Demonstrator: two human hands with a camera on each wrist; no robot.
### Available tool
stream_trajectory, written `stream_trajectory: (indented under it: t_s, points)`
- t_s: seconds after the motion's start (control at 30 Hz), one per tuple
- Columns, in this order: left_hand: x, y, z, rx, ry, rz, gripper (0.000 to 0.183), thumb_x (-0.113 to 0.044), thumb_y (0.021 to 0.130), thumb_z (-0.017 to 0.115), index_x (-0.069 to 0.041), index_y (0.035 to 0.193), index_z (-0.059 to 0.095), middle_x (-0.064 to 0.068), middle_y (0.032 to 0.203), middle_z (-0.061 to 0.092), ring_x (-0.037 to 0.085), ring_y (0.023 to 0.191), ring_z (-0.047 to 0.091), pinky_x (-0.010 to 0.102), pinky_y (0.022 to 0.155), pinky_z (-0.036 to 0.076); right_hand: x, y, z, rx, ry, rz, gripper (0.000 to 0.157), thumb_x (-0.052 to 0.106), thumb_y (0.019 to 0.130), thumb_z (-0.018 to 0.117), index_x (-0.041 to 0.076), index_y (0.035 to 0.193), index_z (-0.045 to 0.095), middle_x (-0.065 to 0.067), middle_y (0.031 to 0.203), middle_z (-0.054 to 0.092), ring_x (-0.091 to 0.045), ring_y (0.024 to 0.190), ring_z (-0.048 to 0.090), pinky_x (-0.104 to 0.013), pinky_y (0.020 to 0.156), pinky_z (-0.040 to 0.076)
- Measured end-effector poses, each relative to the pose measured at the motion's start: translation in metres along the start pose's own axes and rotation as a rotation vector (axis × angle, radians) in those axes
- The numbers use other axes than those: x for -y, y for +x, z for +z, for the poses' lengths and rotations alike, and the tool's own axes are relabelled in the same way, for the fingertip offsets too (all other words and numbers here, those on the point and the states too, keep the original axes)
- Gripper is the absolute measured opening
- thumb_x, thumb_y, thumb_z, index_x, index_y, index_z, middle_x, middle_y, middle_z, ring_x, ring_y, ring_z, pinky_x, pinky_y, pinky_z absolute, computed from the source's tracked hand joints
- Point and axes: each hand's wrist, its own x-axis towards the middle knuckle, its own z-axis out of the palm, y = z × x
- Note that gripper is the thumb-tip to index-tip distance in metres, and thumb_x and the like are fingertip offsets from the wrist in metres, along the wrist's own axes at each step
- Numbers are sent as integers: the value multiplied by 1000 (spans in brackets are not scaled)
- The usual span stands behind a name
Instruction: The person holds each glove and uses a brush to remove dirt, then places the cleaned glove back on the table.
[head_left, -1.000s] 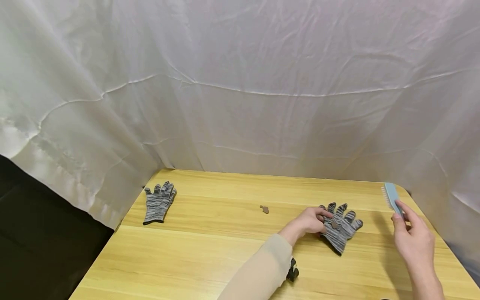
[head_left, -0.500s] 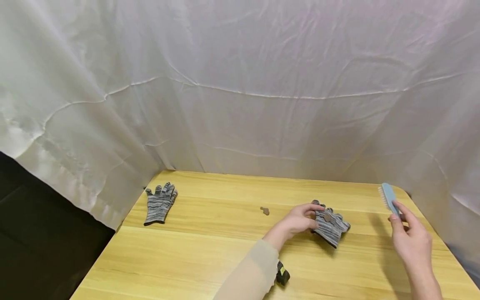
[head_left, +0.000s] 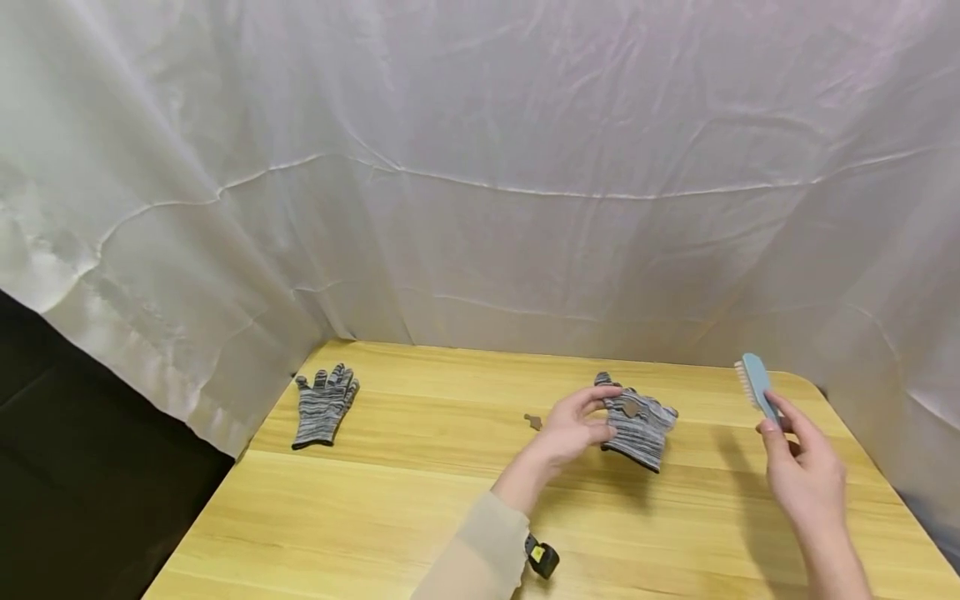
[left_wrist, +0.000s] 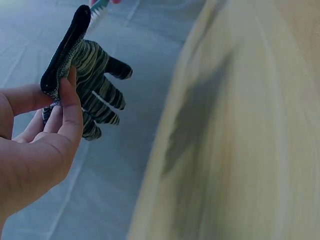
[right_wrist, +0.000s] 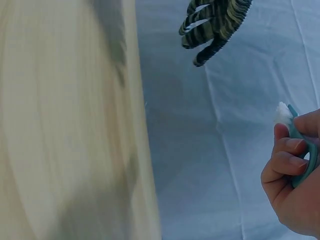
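Observation:
My left hand (head_left: 566, 429) pinches a grey-and-black striped knit glove (head_left: 637, 435) by its side and lifts it over the table. A brown, irregular patch (head_left: 632, 407) shows on the glove's upward face. Thumb and fingers grip beside the dark cuff (left_wrist: 65, 55) in the left wrist view, where the glove's fingers hang free. To the right, my right hand (head_left: 808, 475) holds a light blue brush (head_left: 759, 385) by its handle, raised and apart from the glove. The brush's white bristles (right_wrist: 283, 114) point left, toward the glove, in the head view.
A second striped glove (head_left: 325, 408) lies flat at the far left of the wooden table (head_left: 360, 508). Another small brown patch (head_left: 533, 422) lies on the tabletop by my left hand. Pale curtains (head_left: 480, 250) stand around the back and sides. A black strap device (head_left: 543, 559) sits at my left wrist.
My left hand has taken up the glove from the table and drawn it leftward. The right hand has shifted a little left with the brush.

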Motion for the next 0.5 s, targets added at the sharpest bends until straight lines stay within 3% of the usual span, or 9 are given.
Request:
stream_trajectory:
  t_s: [0.2,0.3,0.5]
  points:
    - [-12,-15,-17,-70,12,76,62,14,88,65,-11,145,60,14,149,56,35,128,61,31,95,59,26,-8,14,-10,49,-25,42,13,106,58,14,148,59,35,95,54,15,71,55,-12,51,43]
    - [-16,-23,-26,-128,2,104,63,15,87,64,-10,145,60,16,146,58,37,126,62,33,94,60,38,-13,23,4,68,-67,42,11,105,59,13,147,61,32,98,54,10,69,55,-13,51,43]
    - [-19,-34,-43,-233,44,154,64,14,87,64,-12,145,60,17,153,53,40,122,64,35,95,60,58,-25,44,49,113,-165,42,6,104,60,12,145,62,16,105,59,0,69,56,-15,50,45]
